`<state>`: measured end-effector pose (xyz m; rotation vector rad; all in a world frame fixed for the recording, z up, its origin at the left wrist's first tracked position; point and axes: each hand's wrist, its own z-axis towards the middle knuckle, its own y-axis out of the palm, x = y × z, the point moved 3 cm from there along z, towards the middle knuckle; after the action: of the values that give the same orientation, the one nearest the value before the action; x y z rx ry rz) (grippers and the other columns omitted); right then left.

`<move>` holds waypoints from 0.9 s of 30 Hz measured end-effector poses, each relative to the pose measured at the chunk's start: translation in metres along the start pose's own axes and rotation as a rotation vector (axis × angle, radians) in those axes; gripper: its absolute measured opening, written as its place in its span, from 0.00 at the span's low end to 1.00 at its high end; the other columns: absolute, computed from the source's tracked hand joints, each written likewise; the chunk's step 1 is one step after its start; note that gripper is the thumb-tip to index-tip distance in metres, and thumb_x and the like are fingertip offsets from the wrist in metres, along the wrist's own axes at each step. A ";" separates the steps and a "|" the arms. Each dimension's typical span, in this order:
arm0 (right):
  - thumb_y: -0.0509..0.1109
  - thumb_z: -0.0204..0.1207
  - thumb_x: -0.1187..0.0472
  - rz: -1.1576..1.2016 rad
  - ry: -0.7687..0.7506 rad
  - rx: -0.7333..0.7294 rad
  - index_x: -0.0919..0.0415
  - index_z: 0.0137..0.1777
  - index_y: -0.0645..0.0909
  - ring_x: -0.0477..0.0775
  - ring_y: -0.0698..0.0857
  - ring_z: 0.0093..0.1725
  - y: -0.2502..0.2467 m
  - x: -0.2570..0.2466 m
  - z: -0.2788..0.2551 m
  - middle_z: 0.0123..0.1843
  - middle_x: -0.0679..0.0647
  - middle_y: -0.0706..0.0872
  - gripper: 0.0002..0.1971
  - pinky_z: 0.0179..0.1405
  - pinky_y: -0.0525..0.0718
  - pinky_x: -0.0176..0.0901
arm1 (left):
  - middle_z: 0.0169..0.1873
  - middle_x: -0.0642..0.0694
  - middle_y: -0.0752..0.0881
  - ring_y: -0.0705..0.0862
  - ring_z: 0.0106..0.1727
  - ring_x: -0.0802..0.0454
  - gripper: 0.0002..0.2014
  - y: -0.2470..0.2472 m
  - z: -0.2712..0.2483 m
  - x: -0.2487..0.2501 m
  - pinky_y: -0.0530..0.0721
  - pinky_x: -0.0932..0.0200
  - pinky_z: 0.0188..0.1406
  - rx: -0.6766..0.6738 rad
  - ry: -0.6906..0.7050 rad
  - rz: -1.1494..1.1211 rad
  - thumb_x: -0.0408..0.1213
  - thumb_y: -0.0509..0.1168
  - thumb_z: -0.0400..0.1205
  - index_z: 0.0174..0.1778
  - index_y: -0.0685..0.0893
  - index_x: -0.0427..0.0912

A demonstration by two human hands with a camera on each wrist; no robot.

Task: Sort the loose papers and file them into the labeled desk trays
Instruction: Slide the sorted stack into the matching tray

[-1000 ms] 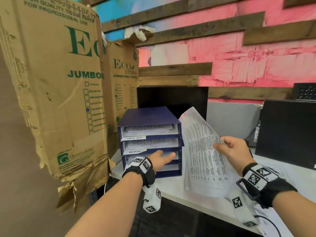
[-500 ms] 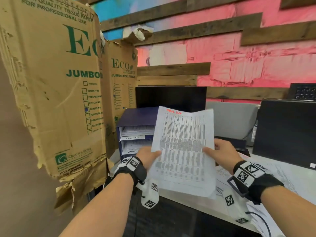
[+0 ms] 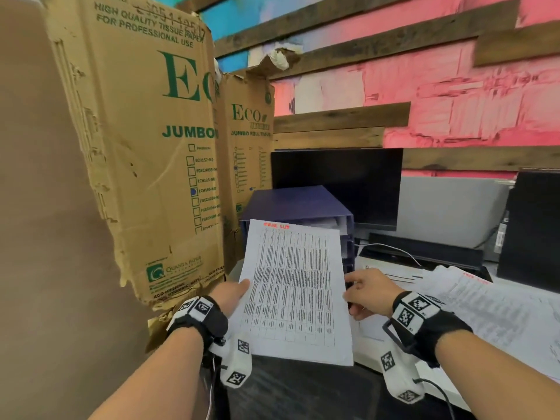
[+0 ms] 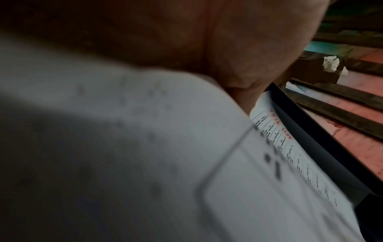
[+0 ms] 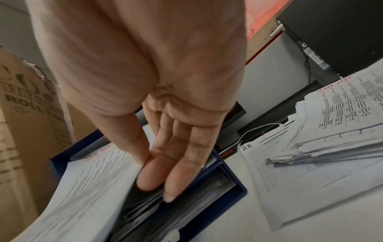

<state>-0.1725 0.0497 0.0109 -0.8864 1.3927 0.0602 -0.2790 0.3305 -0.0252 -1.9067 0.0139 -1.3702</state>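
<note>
Holding the sheet [image 3: 295,294] by both side edges: my left hand [image 3: 231,297] pinches its left margin, my right hand [image 3: 368,294] its right margin, thumb on top and fingers [image 5: 154,173] straight beneath. A second ago only the right hand had it, edge-on, while the left reached toward the trays; now the page faces me flat, red heading readable. It hangs just in front of the blue desk trays [image 3: 303,204], not yet in a slot. I judge sorting is decided and insertion comes next. The loose pile [image 3: 485,301] waits to the right on the desk [image 5: 311,229].
</note>
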 end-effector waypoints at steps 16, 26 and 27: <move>0.71 0.77 0.65 0.347 -0.101 0.091 0.50 0.67 0.71 0.53 0.86 0.39 -0.021 -0.010 0.004 0.50 0.55 0.86 0.21 0.34 0.87 0.48 | 0.57 0.37 0.88 0.86 0.58 0.35 0.29 0.002 0.021 0.039 0.79 0.33 0.64 -0.051 -0.022 -0.616 0.61 0.61 0.78 0.61 0.83 0.40; 0.65 0.79 0.73 0.433 -0.148 0.245 0.63 0.57 0.83 0.54 0.88 0.43 -0.035 0.000 0.025 0.61 0.63 0.84 0.11 0.26 0.87 0.39 | 0.59 0.39 0.86 0.85 0.60 0.38 0.37 0.016 0.043 0.067 0.83 0.39 0.62 -0.051 0.020 -0.534 0.59 0.72 0.69 0.67 0.79 0.36; 0.63 0.80 0.73 0.455 -0.150 0.258 0.65 0.61 0.81 0.55 0.88 0.44 -0.036 -0.002 0.031 0.62 0.62 0.83 0.13 0.26 0.87 0.39 | 0.54 0.37 0.88 0.88 0.53 0.38 0.32 0.018 0.034 0.068 0.87 0.40 0.53 -0.097 -0.010 -0.545 0.53 0.74 0.69 0.64 0.81 0.35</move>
<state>-0.1286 0.0438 0.0279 -0.3337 1.3993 0.2809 -0.2159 0.3082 0.0145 -2.0872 -0.4835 -1.7357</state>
